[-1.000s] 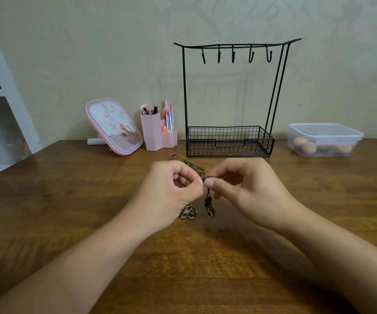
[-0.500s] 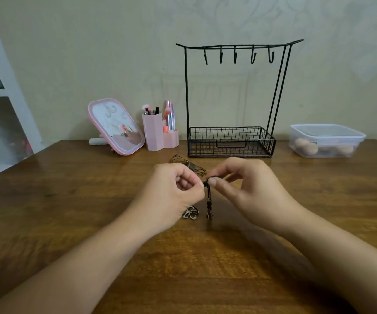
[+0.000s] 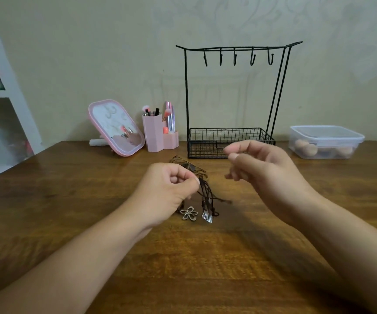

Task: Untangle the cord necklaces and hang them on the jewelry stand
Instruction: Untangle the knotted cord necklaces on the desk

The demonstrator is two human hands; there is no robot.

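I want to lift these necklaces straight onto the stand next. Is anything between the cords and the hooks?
Nothing visible blocks the way. The tangled brown cord necklaces lie on the wooden table just before the black wire jewelry stand; only its low mesh basket sits between, below the bare hooks.

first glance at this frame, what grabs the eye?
The two hands mid-table: the left hand pinches the tangled cord necklaces, whose flower pendant lies on the wooden table, while the right hand hovers apart, blurred. Behind them the black jewelry stand rises at the wall, all five hooks bare. A pink mirror leans to its left, and a lidded clear box sits to its right.
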